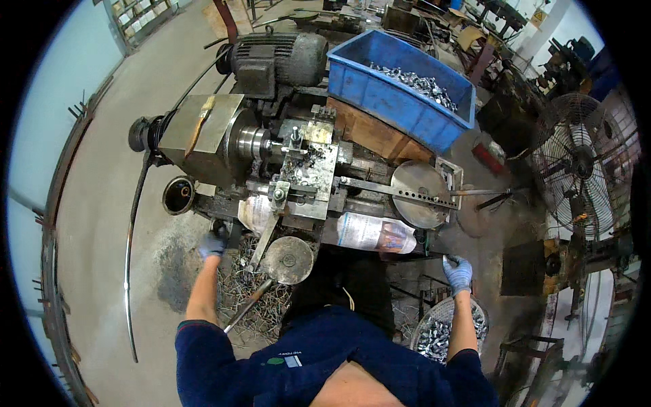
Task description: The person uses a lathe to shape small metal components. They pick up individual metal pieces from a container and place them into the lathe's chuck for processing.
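— While both forearms reach up the frame, what does each hand have?

— Right hand, gloved, right of lower centre: fingers bent, tips drawn close together. Cannot tell whether they pinch a small piece. Its forearm crosses above the mesh basket, lower right of centre, which holds small metal parts.

— Why is the basket there?

— Presumably for a short reach; it sits low, right under that arm.

— And the left hand?

— Gloved, left of centre, fingers curled toward a dark fitting at the machine's near side. Dark on dark: cannot tell whether they grip it or only lie beside it.

— Next outward?

— A round plate on a rod, lower centre, above metal shavings. Beyond it, a printed bag drapes the machine's front, perhaps against grease and chips.

— Middle of the frame?

— The chuck, facing right toward the tool slide. A brush lies on the housing left of it, probably to be handy.

— Farthest?

— Blue crate, upper right of centre, more metal pieces inside. A wooden support is under it, seemingly for height. Motor at upper centre-left, behind the housing.
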`<action>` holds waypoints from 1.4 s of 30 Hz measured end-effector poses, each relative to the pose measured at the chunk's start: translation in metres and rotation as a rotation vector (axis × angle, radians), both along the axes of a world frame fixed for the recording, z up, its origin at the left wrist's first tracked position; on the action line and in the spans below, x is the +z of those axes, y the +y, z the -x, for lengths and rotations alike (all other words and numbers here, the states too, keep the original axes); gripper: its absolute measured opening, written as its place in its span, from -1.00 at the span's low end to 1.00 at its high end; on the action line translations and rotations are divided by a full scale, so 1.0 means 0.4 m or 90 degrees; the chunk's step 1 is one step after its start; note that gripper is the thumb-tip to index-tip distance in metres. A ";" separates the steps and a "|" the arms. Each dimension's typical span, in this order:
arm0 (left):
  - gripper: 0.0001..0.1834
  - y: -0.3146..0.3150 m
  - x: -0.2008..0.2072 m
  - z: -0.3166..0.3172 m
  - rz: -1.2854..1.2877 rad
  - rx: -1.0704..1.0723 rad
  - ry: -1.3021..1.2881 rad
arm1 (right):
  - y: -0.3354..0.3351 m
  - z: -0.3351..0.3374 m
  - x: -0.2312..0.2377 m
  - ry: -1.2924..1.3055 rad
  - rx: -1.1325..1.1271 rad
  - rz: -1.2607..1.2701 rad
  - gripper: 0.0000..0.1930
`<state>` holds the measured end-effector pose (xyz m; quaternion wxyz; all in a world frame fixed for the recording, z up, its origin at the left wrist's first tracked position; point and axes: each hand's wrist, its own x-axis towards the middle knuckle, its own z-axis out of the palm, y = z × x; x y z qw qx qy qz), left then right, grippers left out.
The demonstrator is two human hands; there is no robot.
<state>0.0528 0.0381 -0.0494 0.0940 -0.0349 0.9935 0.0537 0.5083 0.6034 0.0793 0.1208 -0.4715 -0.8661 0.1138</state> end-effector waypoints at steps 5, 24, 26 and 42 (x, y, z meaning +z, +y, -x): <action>-0.43 -0.058 0.016 0.032 0.000 -0.143 -0.072 | -0.025 0.092 0.109 0.037 0.077 0.015 -0.64; -0.53 -0.647 0.578 -0.037 -0.020 0.086 0.218 | -0.642 1.084 0.482 -0.232 0.763 -0.273 -0.40; -0.49 -0.726 0.422 -0.140 0.022 0.102 0.242 | -0.661 1.112 0.474 -0.266 0.787 -0.193 -0.40; -0.71 -0.536 0.380 -0.222 -0.345 -0.005 0.126 | -0.659 1.092 0.448 -0.304 0.748 -0.239 -0.46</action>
